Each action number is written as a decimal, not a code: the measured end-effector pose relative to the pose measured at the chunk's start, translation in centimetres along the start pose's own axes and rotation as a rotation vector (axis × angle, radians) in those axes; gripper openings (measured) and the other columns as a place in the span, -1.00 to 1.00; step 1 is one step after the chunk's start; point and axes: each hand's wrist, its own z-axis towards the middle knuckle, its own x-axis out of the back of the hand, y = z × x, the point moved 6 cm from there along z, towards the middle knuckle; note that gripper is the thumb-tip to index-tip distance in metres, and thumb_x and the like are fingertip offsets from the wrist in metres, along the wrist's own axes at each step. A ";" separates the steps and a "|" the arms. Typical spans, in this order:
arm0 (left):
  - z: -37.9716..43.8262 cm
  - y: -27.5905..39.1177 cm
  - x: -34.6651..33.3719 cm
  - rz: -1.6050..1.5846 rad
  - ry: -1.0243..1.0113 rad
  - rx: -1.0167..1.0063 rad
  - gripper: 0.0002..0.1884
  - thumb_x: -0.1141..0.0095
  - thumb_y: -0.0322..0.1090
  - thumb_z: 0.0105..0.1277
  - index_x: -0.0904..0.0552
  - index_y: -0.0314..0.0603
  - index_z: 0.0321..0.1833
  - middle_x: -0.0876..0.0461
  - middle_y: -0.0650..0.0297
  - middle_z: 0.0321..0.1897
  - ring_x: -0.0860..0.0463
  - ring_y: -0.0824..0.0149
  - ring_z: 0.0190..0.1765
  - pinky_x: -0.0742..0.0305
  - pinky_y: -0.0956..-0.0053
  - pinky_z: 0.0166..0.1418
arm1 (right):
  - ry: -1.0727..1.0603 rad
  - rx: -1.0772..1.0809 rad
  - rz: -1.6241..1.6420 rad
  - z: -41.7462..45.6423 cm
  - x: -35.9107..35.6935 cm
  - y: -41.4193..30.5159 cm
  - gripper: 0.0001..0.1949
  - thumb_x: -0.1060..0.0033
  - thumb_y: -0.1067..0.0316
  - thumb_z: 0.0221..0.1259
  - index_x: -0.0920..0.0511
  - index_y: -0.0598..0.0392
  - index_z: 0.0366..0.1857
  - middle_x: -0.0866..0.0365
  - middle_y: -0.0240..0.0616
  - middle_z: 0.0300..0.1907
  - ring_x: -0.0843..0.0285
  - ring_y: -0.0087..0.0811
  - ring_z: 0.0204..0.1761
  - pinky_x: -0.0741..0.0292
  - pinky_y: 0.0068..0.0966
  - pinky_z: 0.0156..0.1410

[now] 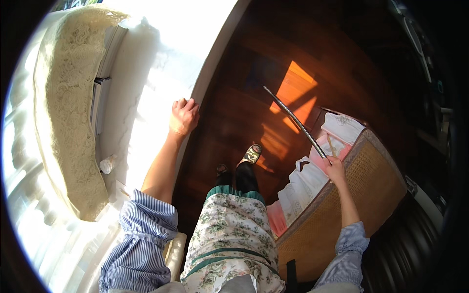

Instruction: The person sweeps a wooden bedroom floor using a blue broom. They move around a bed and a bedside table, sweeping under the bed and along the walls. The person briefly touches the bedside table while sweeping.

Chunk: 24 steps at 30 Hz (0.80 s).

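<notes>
My right hand (335, 169) grips one end of a slim dark rod (293, 118) with a glossy, twisted-looking pattern. The rod slants up and leftward over the wooden floor, its far tip free. Just beneath that hand lies the bound edge of a tan woven mat (340, 186), beside bunched white and pink cloth (304, 188). On the other side, my left hand (185, 116) is closed in a fist by the edge of a sunlit white ledge (168, 69). Nothing shows in its fingers, and whether it rests on the ledge is unclear.
A cream lace cover (69, 110) drapes over a white-sided object on the ledge, near a small pale cylinder (108, 164). Sunlight patches fall on the reddish-brown wooden floor (293, 82). My slippered foot (253, 154) stands between ledge and mat. Dark furniture lines the right.
</notes>
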 end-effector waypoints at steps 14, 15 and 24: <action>0.1 1.4 -0.8 0.045 -0.067 0.013 -0.91 -0.13 -0.41 -0.07 -0.50 -0.09 -0.49 -0.41 0.31 -0.39 -0.41 0.21 -0.27 -0.33 0.30 -0.21 | 0.018 -0.357 -0.173 2.4 7.1 7.8 -0.66 -0.13 0.04 0.12 -0.65 -0.04 -0.11 -0.65 -0.12 -0.11 -0.56 -0.10 0.02 -0.45 -0.23 0.12; 0.4 1.9 -0.8 0.036 -0.063 0.010 -0.92 -0.13 -0.43 -0.07 -0.51 -0.10 -0.50 -0.41 0.31 -0.41 -0.41 0.21 -0.28 -0.33 0.29 -0.21 | 0.061 -0.357 -0.210 1.8 8.5 7.7 -0.66 -0.12 0.04 0.13 -0.64 -0.04 -0.10 -0.65 -0.11 -0.12 -0.56 -0.09 0.02 -0.46 -0.23 0.12; 0.9 5.8 -0.9 0.038 -0.039 -0.005 -0.90 -0.14 -0.45 -0.12 -0.49 -0.10 -0.55 -0.40 0.30 -0.43 -0.39 0.17 -0.27 -0.33 0.28 -0.17 | 0.189 -0.153 -0.192 -8.5 -8.0 8.6 -0.54 -0.06 0.30 0.19 -0.36 -0.19 0.22 -0.60 0.11 -0.29 -0.59 0.05 -0.18 -0.49 -0.08 -0.10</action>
